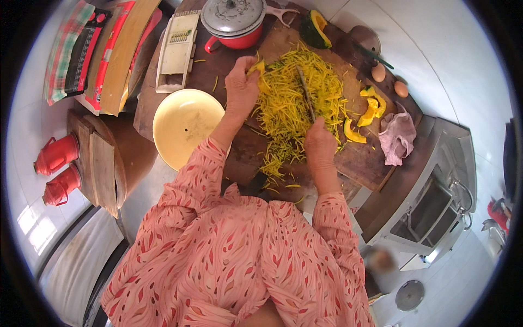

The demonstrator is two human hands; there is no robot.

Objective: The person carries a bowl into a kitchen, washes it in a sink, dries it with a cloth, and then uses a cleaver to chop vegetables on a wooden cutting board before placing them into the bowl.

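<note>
A large heap of yellow and green pumpkin shreds (286,110) covers much of the wooden cutting board (359,155). My left hand (242,83) pinches a yellow piece of pumpkin (257,67) at the heap's left edge. In my right hand (320,141) is the handle end of a knife (305,92); its narrow blade points away from me over the shreds. Curved pumpkin pieces (371,108) lie right of the heap. A cut pumpkin (312,30) with dark green skin rests at the board's far edge. The yellow basin (184,122) stands beside my left forearm.
A white grater (176,53) and a red lidded enamel pot (241,36) stand at the far left. Two eggs (390,81) and a pink cloth (396,135) lie on the right. Beyond the table's right edge is a metal sink (433,204). Red flasks (59,167) stand far left.
</note>
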